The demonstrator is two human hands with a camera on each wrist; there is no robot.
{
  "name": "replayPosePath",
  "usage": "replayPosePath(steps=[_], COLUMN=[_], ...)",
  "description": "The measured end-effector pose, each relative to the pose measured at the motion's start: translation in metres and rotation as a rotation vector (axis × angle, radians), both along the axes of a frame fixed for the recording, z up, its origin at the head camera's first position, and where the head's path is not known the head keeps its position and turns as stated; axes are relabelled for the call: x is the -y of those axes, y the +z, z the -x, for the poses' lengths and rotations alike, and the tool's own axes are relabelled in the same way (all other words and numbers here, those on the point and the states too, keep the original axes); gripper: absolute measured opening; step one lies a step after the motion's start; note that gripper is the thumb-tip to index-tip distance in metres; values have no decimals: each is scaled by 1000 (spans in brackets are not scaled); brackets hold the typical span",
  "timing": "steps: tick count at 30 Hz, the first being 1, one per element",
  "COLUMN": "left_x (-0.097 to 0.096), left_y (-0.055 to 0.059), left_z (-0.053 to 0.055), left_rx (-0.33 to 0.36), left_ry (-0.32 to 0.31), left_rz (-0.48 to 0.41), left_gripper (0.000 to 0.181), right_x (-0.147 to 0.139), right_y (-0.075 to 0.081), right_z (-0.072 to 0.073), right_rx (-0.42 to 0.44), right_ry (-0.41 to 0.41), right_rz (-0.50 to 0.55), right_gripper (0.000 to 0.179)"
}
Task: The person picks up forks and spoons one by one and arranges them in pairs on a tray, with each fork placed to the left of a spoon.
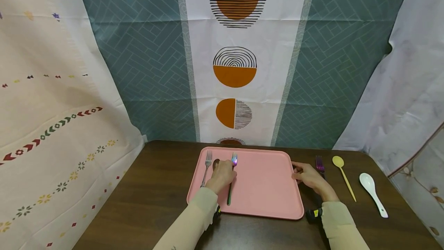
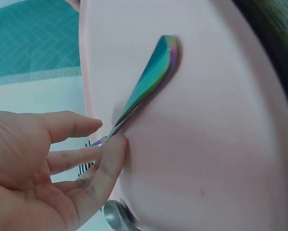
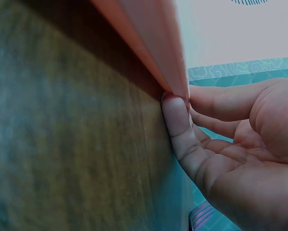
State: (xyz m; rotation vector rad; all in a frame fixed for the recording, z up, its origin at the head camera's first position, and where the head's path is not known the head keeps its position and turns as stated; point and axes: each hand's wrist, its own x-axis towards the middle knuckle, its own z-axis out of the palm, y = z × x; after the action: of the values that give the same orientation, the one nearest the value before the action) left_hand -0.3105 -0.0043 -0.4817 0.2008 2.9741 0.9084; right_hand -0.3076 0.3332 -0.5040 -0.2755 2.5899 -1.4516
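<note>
A pink tray (image 1: 263, 182) lies on the brown table. My left hand (image 1: 222, 174) is over its left part and pinches a rainbow-coloured metal fork (image 1: 229, 195) between thumb and fingers. In the left wrist view the fork's handle (image 2: 151, 79) slants across the tray, while its tines are mostly hidden. Left of that hand lie a silver fork (image 1: 208, 162) and a spoon (image 1: 216, 163), whose handle the hand covers in the head view. At the tray's right edge, my right hand (image 1: 311, 177) pinches the rim (image 3: 158, 53) between thumb and fingers.
Right of the tray, a dark purple fork (image 1: 319, 163) lies partly behind the right hand. Beyond it are a yellow spoon (image 1: 343, 173) and a white spoon (image 1: 372, 192). Patterned cloth (image 1: 152, 49) hangs behind the table.
</note>
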Motion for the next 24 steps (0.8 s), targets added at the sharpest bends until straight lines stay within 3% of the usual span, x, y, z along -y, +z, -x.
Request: replayPosePath(steps=[7,17,24], left_x=[6,15,28], left_y=[4,11,14], left_z=[1,0,4], left_rx=[-27,-10,-33], left_ry=[-31,-14,-61], left_rz=[18,-46,-99], left_gripper=[10,32,31], right_x=[0,1,1], right_y=[2,3,3], right_z=[-1,-2,-3], right_rx=[-5,17,18], right_ry=[6,-14,14], right_rz=[7,-9,6], right_gripper=[61,62,62])
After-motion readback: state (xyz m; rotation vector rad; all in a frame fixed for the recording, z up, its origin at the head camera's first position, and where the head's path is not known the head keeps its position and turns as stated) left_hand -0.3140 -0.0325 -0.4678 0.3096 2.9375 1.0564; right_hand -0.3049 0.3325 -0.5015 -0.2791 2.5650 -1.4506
